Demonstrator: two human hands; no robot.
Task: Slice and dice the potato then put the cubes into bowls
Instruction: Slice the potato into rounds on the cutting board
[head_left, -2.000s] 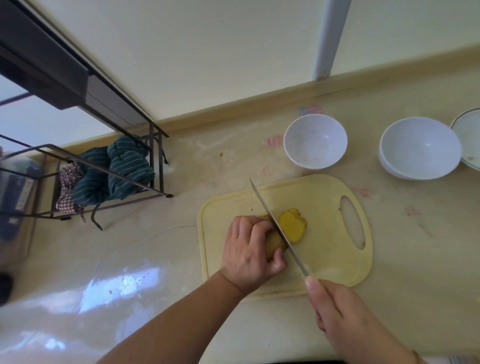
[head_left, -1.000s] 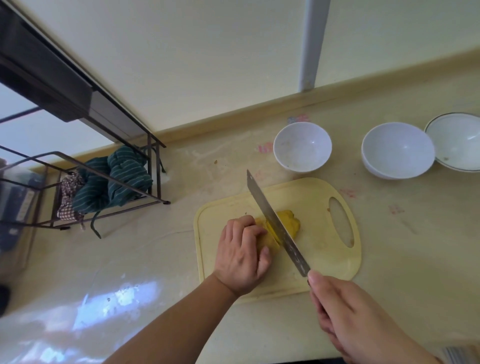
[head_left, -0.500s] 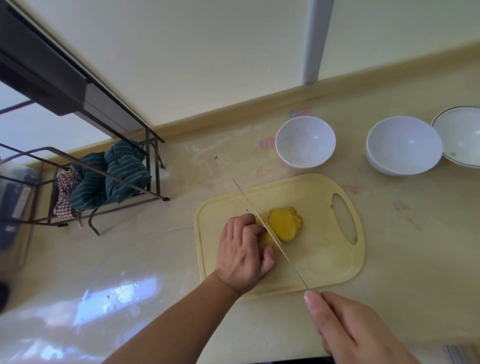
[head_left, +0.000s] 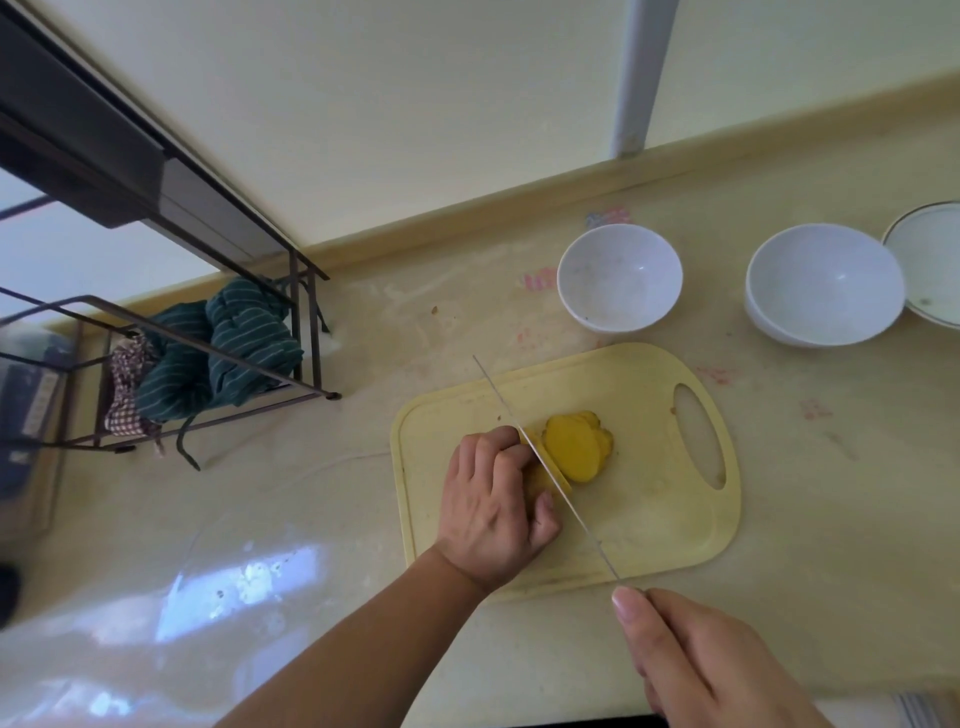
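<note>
The left hand (head_left: 493, 512) clamps the potato (head_left: 540, 475) on the pale yellow plastic board (head_left: 649, 519) — smooth slices (head_left: 576, 449) lie just right. The right hand (head_left: 711, 660), partly cut off, grips the thin knife (head_left: 545, 465) — handle hidden; two white bowls (head_left: 619, 278) sit far.

cream wall (head_left: 415, 104), glossy counter (head_left: 311, 493) (window glare)

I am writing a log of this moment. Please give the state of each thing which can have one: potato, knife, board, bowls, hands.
Potato: partly sliced, held on the board.
Slices: lying overlapped beside the blade.
Knife: edge-down in the potato.
Cutting board: flat on the counter.
Near bowl: upright, no potato.
Middle bowl: upright, no potato.
Left hand: pressing the potato.
Right hand: gripping the knife.
</note>
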